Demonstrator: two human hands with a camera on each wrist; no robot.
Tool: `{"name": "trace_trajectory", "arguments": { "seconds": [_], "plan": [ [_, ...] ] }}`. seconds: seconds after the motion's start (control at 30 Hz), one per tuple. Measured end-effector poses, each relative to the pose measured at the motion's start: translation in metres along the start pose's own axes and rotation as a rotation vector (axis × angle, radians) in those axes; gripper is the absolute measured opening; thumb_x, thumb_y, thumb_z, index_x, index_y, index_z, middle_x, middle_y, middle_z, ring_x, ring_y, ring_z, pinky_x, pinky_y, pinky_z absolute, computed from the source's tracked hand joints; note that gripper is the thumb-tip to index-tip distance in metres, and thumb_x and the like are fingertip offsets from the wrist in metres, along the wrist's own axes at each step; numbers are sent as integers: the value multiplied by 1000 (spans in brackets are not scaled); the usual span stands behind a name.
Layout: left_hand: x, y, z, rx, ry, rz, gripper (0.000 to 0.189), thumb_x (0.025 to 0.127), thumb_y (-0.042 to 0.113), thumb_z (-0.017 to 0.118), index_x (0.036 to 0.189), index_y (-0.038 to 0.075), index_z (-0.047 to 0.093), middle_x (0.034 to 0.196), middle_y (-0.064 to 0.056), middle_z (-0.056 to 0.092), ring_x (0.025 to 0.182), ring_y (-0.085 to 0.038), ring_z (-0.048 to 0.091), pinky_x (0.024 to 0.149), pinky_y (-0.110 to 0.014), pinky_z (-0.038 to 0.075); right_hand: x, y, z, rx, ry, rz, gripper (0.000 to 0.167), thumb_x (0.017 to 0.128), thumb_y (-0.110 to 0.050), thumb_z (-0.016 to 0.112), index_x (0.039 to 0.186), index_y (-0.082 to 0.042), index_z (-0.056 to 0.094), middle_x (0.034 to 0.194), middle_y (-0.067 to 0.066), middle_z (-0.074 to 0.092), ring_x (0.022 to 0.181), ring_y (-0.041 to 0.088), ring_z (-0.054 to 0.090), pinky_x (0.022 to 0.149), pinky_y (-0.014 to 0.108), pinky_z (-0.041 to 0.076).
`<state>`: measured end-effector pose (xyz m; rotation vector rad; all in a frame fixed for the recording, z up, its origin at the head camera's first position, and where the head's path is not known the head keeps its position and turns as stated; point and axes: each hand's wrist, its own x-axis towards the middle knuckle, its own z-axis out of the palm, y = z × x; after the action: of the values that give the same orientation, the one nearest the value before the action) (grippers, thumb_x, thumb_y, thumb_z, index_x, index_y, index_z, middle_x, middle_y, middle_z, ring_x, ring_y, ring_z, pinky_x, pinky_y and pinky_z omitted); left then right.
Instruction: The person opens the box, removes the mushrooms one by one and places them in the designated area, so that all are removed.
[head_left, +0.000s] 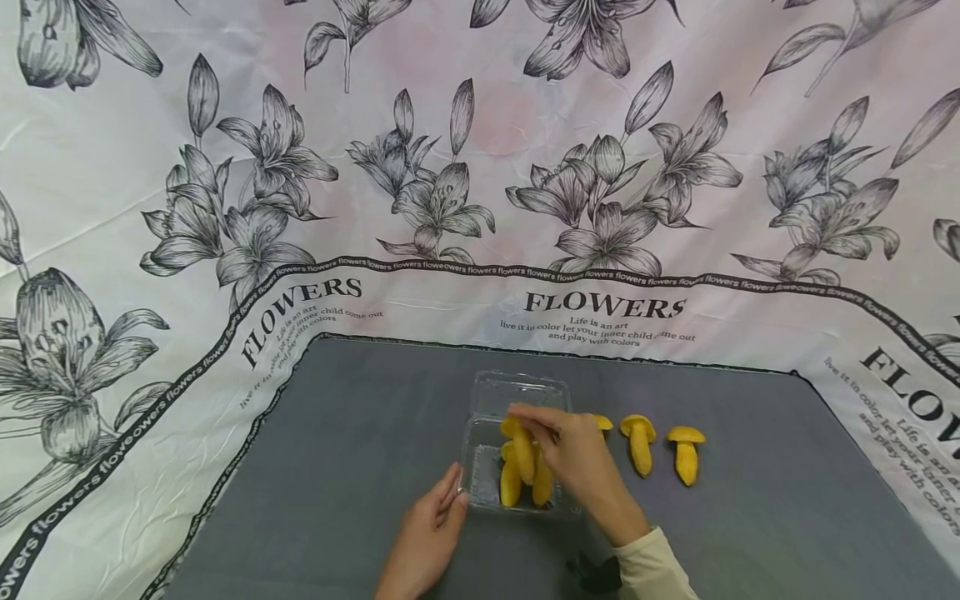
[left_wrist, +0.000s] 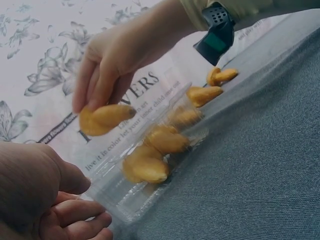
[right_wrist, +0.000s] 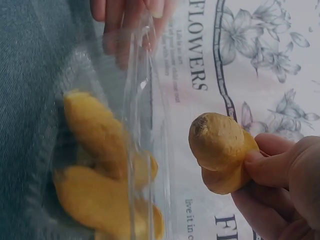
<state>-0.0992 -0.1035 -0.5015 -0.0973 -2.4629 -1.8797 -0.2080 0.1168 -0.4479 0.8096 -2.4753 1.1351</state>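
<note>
My right hand [head_left: 588,462] pinches a yellow mushroom [right_wrist: 217,150] by its cap between thumb and fingers, its stem pointing down. It hangs over a clear plastic clamshell container [head_left: 480,492], above the rim in the right wrist view. Inside lie two yellow mushrooms [right_wrist: 95,132], side by side with stems toward the near edge. At the container's left side my left hand [head_left: 427,533] pinches the rim between thumb and fingers. The hinged lid [head_left: 517,396] is folded back, away from me.
To the right of the container several more yellow mushrooms [head_left: 640,442] lie in a row on the grey cloth [head_left: 360,417], one partly behind my right hand. A white flower-printed sheet [head_left: 435,308] rises behind the table. A dark watch-like band [left_wrist: 217,37] circles my right wrist.
</note>
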Motion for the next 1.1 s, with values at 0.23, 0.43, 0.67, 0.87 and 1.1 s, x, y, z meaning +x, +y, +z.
{"name": "trace_trajectory", "arguments": {
  "seconds": [0.23,0.43,0.67,0.87,1.1],
  "plan": [
    [0,0,0,24,9,7,55,111,19,59,156,-8,43,155,-23,51,139,-37,56,109,-43,52,-8,6,-14,-45,81,-14,30,99,-7,73,123,-25,81,112,-5,81,40,-6,24,38,19,33],
    [0,1,0,44,12,0,55,111,19,59,156,-8,44,155,-23,52,138,-37,57,107,-44,53,-14,14,-26,-98,147,-51,30,97,-1,75,121,-18,82,108,-1,82,42,-10,14,37,16,26],
    [0,3,1,49,9,-9,55,111,19,59,156,-8,44,155,-23,52,138,-37,57,107,-44,53,-21,21,-45,-124,196,-61,34,95,2,75,122,-18,81,104,-1,82,41,-11,17,36,15,25],
    [1,2,2,53,12,-12,55,110,19,59,156,-8,44,154,-23,52,137,-37,58,107,-44,54,-27,27,-58,-186,225,-38,33,93,3,77,118,-18,83,109,0,81,43,-6,24,40,15,25],
    [0,1,1,51,16,-30,55,110,20,60,157,-7,44,155,-21,53,137,-35,58,106,-43,55,-38,34,-65,-242,237,-3,28,93,0,80,116,-15,84,110,1,81,53,0,50,49,12,38]
  ]
}}
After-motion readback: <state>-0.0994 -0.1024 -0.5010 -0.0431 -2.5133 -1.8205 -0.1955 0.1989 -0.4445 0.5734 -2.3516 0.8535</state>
